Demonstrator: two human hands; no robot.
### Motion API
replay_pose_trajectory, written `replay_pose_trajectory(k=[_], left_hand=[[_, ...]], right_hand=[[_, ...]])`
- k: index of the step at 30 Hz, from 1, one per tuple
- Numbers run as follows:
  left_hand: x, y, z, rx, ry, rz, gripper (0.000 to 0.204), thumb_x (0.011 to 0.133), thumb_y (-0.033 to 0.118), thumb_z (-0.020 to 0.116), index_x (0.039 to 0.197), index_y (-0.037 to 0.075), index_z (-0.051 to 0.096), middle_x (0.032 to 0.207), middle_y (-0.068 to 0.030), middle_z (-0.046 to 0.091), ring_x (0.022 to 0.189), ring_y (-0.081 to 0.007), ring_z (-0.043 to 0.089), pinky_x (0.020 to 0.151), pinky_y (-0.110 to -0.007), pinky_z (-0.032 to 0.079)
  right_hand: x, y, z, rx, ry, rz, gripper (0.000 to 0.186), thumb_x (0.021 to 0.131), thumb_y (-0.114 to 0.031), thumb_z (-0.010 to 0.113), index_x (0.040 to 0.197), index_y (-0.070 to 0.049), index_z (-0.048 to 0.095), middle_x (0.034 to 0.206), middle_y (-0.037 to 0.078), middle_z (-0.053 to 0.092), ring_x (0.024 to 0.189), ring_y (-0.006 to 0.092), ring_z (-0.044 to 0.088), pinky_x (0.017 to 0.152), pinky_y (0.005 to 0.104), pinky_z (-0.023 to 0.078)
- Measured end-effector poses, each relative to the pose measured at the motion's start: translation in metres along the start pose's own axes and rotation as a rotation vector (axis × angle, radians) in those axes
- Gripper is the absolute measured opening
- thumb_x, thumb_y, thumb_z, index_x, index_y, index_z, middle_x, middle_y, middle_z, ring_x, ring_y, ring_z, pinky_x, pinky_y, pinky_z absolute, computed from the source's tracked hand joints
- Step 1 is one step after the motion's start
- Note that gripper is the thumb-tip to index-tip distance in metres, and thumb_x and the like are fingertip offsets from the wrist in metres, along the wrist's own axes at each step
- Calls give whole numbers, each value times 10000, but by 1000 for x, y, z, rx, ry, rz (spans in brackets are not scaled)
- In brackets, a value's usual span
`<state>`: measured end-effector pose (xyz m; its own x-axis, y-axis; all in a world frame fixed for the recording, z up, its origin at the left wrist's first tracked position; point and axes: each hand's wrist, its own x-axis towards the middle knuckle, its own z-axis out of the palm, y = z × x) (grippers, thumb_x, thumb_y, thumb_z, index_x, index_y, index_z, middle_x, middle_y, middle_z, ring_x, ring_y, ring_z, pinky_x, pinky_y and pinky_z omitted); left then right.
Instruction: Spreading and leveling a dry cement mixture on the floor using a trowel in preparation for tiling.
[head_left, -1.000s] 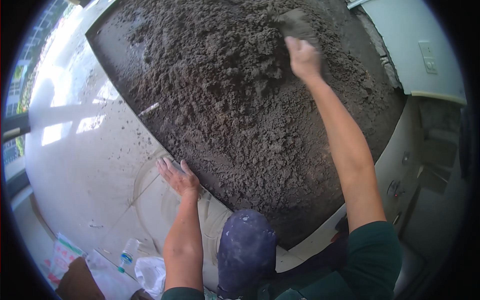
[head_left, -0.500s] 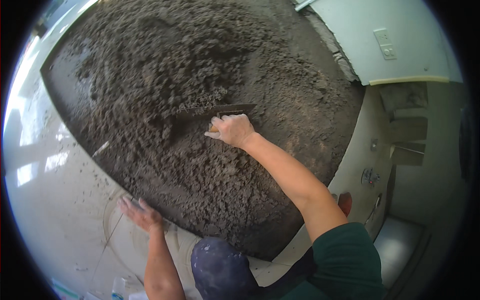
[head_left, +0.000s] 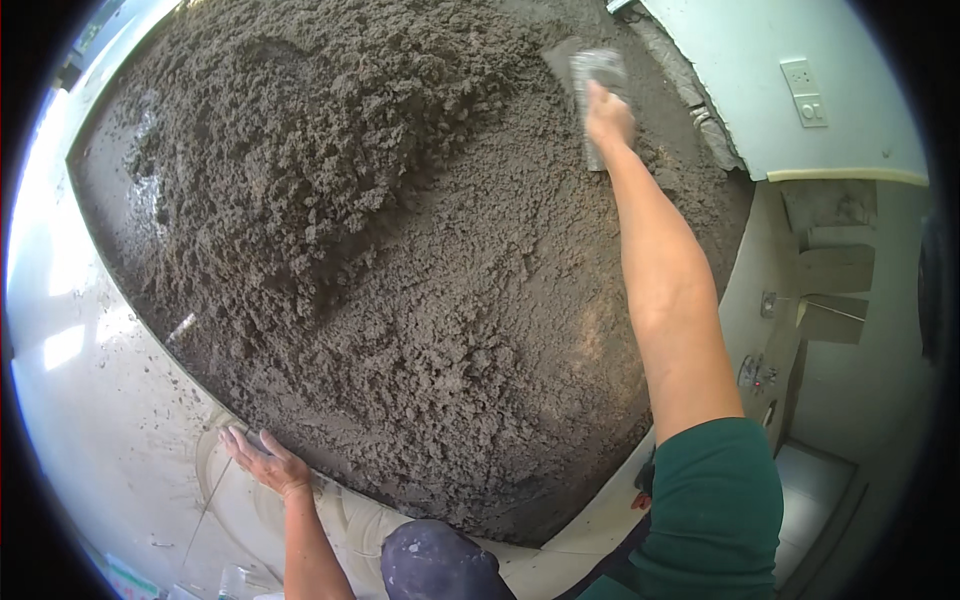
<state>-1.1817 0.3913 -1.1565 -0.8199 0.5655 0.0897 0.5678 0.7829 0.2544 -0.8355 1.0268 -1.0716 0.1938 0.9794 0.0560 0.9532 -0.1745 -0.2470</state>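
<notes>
A wide bed of damp grey-brown mortar fills the middle, heaped rough at the far left and flatter toward the right. My right hand is closed round the handle of a plastering trowel at the far right. The trowel's flat rectangular blade is smeared grey and lies on or just over the mortar; motion blurs it. My left hand rests with fingers spread on the pale tiled floor, beside the mortar's near left edge, holding nothing.
A pale wall with a socket and switch plate stands at the far right, its base broken and rough. Brown cardboard pieces lie to the right. My knee is at the near edge. A clear plastic cup or bottle is at the lower left.
My right hand has swept the trowel from the middle of the mortar out to the far right, stretching the arm and turning the blade lengthwise. My left hand has stayed on the tiles.
</notes>
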Motion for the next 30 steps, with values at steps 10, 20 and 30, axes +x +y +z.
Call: replay_pose_trajectory(k=[10, 20, 30], left_hand=[[0, 9, -11, -1, -22, -8, 555, 1005, 301, 479, 1434, -40, 391, 1537, -213, 326, 1439, -366, 272, 1197, -458, 192], [3, 14, -8, 12, -40, -74, 602, 994, 362, 475, 1435, -41, 402, 1543, -210, 316, 1447, -354, 260, 1200, -442, 183], [3, 9, -3, -37, -23, -19, 572, 984, 306, 513, 1419, -49, 402, 1516, -235, 345, 1438, -376, 263, 1198, -464, 193]], right_hand=[[-52, -4, 24, -19, -230, -483, 633, 936, -631, 444, 1018, -41, 656, 1001, 259, 681, 1005, 444, 634, 879, 511, 483], [-184, -55, 16, 92, -447, -816, 558, 943, -589, 455, 862, -61, 617, 757, 211, 684, 753, 419, 679, 714, 498, 535], [-253, -161, 20, 194, -260, -1416, 478, 917, -527, 530, 723, -92, 571, 626, 152, 640, 600, 324, 661, 528, 438, 512]])
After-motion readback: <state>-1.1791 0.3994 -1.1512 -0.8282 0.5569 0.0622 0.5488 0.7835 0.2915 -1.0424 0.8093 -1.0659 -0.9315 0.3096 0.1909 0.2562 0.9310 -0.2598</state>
